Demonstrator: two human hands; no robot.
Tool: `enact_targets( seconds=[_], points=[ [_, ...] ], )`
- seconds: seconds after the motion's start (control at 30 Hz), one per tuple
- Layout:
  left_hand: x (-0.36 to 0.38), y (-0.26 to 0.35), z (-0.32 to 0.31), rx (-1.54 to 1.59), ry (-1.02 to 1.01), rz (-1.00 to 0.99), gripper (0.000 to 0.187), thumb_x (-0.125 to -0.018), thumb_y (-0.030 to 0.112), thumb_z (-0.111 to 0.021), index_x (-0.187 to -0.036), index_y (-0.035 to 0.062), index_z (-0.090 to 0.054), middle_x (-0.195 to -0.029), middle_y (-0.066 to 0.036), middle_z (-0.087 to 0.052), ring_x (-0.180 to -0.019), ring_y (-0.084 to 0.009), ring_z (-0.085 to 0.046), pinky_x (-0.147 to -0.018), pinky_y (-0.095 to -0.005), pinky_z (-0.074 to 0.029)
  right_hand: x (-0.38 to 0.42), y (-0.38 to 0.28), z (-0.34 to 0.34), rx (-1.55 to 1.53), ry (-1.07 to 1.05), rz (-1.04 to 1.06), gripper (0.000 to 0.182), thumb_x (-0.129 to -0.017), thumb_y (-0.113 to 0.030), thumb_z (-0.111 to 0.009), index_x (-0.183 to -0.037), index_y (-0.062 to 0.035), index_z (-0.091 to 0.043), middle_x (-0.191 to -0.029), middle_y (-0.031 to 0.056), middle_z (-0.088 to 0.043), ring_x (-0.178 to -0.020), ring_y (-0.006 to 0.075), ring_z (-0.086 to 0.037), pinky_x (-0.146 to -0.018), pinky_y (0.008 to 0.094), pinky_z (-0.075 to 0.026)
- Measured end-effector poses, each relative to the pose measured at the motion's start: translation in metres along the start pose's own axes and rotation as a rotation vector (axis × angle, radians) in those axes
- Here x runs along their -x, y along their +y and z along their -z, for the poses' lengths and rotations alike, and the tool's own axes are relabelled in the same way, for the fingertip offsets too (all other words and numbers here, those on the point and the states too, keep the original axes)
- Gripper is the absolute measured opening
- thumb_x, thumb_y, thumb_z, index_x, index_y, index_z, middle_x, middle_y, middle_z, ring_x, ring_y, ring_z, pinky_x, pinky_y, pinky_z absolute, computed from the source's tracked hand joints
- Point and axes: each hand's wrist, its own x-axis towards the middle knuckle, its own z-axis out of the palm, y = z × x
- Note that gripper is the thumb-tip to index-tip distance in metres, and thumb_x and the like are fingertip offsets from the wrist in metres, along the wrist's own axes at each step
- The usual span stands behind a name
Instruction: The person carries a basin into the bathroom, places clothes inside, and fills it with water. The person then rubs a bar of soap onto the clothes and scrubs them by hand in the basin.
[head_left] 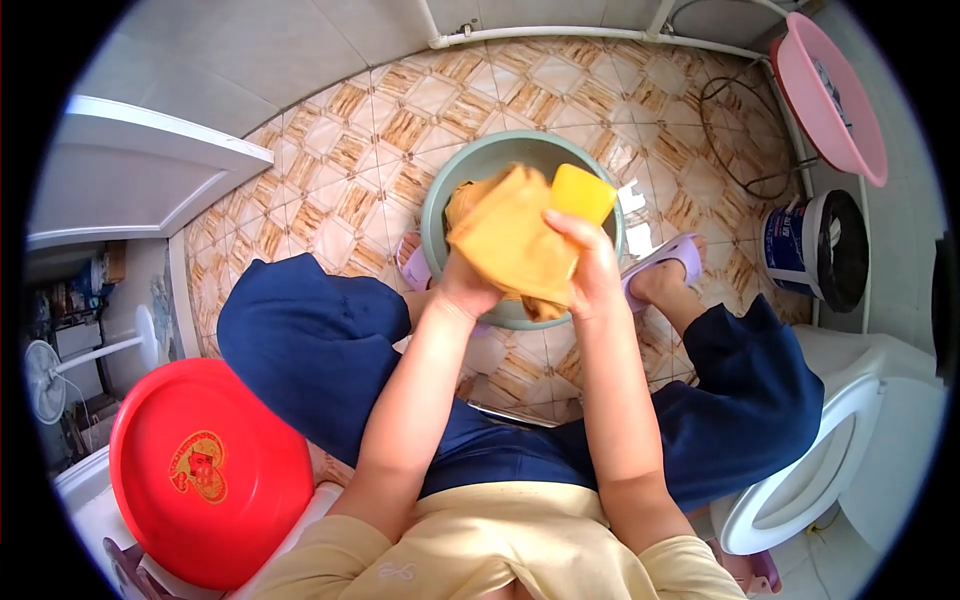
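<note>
Over a grey-green basin [434,250] on the floor, I hold a mustard-yellow cloth [515,235] in both hands. My left hand [468,287] grips its lower left side, with the fingers mostly hidden under the fabric. My right hand [594,262] is closed at the cloth's right edge, its thumb against the lower end of a bright yellow bar of soap [583,196]. The soap lies against the cloth's upper right. More mustard fabric shows below the cloth, inside the basin. Whatever is at the basin's bottom is hidden.
A red basin [215,470] stands at my left, near a white door [150,175]. On the right are a toilet [815,480], a bucket [815,250] and a pink basin [835,100] by the wall. A hose [740,185] lies on the tiled floor [340,130].
</note>
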Motion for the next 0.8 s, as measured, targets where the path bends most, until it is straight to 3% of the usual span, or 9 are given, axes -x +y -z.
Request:
enact_targets(
  seconds=[0.2,0.3,0.43,0.47,0.57,0.63,0.7,0.73,0.8],
  points=[
    [-0.010,-0.002,0.015,0.092,0.376,-0.090,0.038,-0.095,0.025,-0.042,-0.127,0.0068,-0.047,-0.128,-0.010,-0.051,-0.117,-0.0248,-0.050,-0.098,-0.0405,-0.043,-0.015,-0.020,0.022,0.978,0.432,0.662,0.022,-0.085,-0.017,-0.064,-0.100,-0.0025,-0.057,-0.088,0.0044,-0.061,-0.079,0.0125,-0.057,-0.071,0.0278,-0.047],
    [-0.011,0.008,0.011,0.107,0.438,-0.125,0.037,-0.094,0.025,-0.043,-0.126,0.0066,-0.048,-0.127,-0.011,-0.053,-0.116,-0.0254,-0.051,-0.098,-0.0427,-0.042,-0.004,-0.032,0.017,0.970,0.025,0.545,0.022,-0.083,-0.015,-0.066,-0.100,-0.0025,-0.057,-0.090,0.0034,-0.061,-0.080,0.0128,-0.057,-0.073,0.0274,-0.047],
    [-0.003,0.006,-0.013,0.002,0.413,-0.092,0.036,-0.093,0.023,-0.046,-0.124,0.0054,-0.050,-0.125,-0.010,-0.054,-0.115,-0.0259,-0.051,-0.097,-0.0443,-0.043,-0.002,-0.004,-0.005,1.575,-0.137,0.759,0.037,-0.070,-0.002,-0.064,-0.106,-0.0032,-0.057,-0.101,0.0171,-0.061,-0.099,0.0357,-0.058,-0.087,0.0363,-0.046],
    [0.002,0.010,-0.024,-0.029,0.383,-0.092,0.032,-0.087,0.010,-0.047,-0.117,0.0037,-0.054,-0.116,-0.009,-0.060,-0.108,-0.0228,-0.056,-0.095,-0.0386,-0.044,-0.009,0.010,0.003,1.464,0.001,0.930,0.024,-0.078,-0.001,-0.059,-0.102,-0.0013,-0.058,-0.089,0.0160,-0.061,-0.086,0.0307,-0.061,-0.077,0.0322,-0.047],
    [0.000,0.025,0.038,-0.159,0.360,0.008,0.033,-0.079,0.005,-0.048,-0.110,0.0016,-0.058,-0.107,-0.010,-0.063,-0.103,-0.0243,-0.059,-0.092,-0.0384,-0.045,-0.014,-0.009,0.018,0.924,0.252,0.550,0.015,-0.084,-0.009,-0.055,-0.096,-0.0029,-0.060,-0.085,0.0067,-0.063,-0.077,0.0165,-0.059,-0.070,0.0293,-0.046],
    [0.005,0.035,0.008,-0.101,0.336,-0.021,0.035,-0.072,0.005,-0.049,-0.105,0.0002,-0.061,-0.102,-0.012,-0.065,-0.099,-0.0262,-0.061,-0.089,-0.0389,-0.047,-0.011,-0.026,0.017,0.617,0.292,0.564,0.013,-0.083,-0.010,-0.056,-0.092,-0.0008,-0.060,-0.080,0.0031,-0.059,-0.072,0.0090,-0.053,-0.066,0.0277,-0.044],
    [0.007,0.034,-0.004,0.136,0.240,0.086,0.036,-0.071,0.006,-0.049,-0.105,0.0005,-0.061,-0.104,-0.012,-0.065,-0.099,-0.0274,-0.061,-0.088,-0.0404,-0.048,-0.010,-0.031,0.022,0.790,0.325,0.531,0.013,-0.082,-0.009,-0.056,-0.092,0.0001,-0.059,-0.082,0.0079,-0.060,-0.074,0.0170,-0.057,-0.068,0.0319,-0.045],
    [0.006,0.028,0.001,0.162,0.144,0.092,0.044,-0.078,0.013,-0.044,-0.118,0.0001,-0.054,-0.118,-0.014,-0.060,-0.109,-0.0300,-0.056,-0.098,-0.0423,-0.042,-0.014,-0.021,0.024,0.965,0.453,0.670,0.016,-0.081,-0.009,-0.057,-0.095,0.0001,-0.057,-0.086,0.0113,-0.059,-0.078,0.0226,-0.057,-0.071,0.0340,-0.045],
    [0.001,0.020,0.005,0.177,0.196,0.102,0.039,-0.079,0.014,-0.046,-0.114,0.0015,-0.057,-0.113,-0.013,-0.062,-0.106,-0.0285,-0.058,-0.094,-0.0425,-0.044,-0.010,-0.001,0.013,1.247,0.580,0.862,0.033,-0.077,-0.012,-0.062,-0.106,0.0013,-0.052,-0.099,0.0200,-0.055,-0.090,0.0368,-0.054,-0.080,0.0415,-0.043]
  ],
)
